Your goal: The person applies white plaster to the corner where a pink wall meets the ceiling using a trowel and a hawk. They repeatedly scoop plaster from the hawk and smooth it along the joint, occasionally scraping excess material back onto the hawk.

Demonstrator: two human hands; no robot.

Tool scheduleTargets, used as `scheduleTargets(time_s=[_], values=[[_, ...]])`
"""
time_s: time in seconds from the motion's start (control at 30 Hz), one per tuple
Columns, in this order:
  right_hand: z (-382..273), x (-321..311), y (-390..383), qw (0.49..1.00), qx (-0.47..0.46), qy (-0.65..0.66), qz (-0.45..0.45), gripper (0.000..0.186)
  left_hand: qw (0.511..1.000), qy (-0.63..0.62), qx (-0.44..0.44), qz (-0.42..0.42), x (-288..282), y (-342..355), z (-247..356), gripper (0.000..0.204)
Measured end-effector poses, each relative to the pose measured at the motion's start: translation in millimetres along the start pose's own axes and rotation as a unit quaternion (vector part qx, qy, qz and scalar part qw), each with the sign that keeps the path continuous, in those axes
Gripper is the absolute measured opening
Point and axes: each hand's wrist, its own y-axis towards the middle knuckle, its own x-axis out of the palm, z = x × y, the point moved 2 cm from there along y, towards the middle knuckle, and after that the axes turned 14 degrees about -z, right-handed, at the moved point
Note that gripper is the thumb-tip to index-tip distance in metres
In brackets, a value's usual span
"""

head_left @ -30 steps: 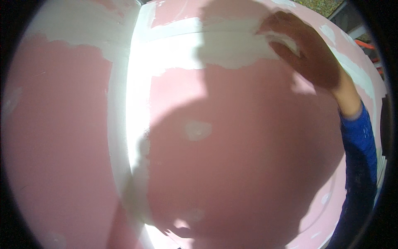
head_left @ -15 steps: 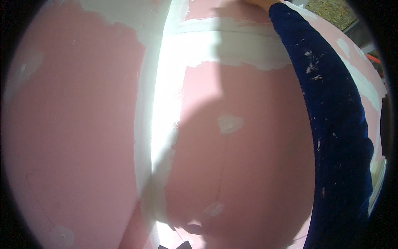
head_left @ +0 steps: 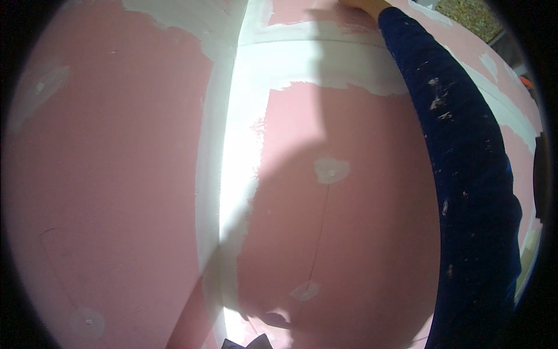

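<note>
My right arm, in a dark blue sleeve flecked with pale smears, stretches up the right side. At the top edge only the wrist and part of my right hand show; the fingers lie out of view, so what they hold, if anything, is hidden. That hand is nearest to a pink wallboard panel banded with whitish joint compound. My left hand does not appear.
Another pink panel meets the first at a corner coated in pale compound. Round compound patches dot both panels. My shadow falls across the right panel. Gravelly ground shows at the upper right; dark pointed shapes poke in at the bottom.
The view has shifted slightly, so the panels and the corner sit a little further right. My right arm keeps nearly the same reach.
</note>
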Motion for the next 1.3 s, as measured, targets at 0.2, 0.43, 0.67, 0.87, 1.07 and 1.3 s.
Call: scheduleTargets(time_s=[0.2, 0.43, 0.67, 0.87, 1.07, 1.3], values=[[-22.3, -51.5, -14.6, 0.989, -0.017, 0.061, -0.134, 0.034, 0.998, -0.021, 0.051, -0.023, -1.6, 3.9, -4.7, 0.03], [-40.4, -103.3, -30.8, 0.962, -0.025, 0.087, -0.257, 0.042, 0.999, -0.03, 0.028, -0.029, 0.7, -5.3, 6.8, 0.033], [-46.6, -121.1, -40.1, 0.986, 0.0, 0.123, -0.108, 0.034, 0.998, -0.009, -0.009, -0.064, 0.4, -3.5, 4.7, 0.036], [-51.0, -209.9, -179.1, 0.978, -0.003, 0.187, -0.098, 0.025, 0.992, -0.102, -0.011, -0.078, -0.2, -8.5, 7.1, 0.037], [-160.2, -340.0, -425.5, 0.736, 0.273, 0.463, -0.411, 0.025, 0.992, -0.104, -0.021, -0.066, -7.6, -8.3, 13.6, 0.031], [-359.0, -411.0, -578.5, 0.316, 0.513, 0.628, -0.493, 0.025, 0.959, -0.207, -0.115, -0.155, 19.8, 5.9, -27.3, 0.038]])
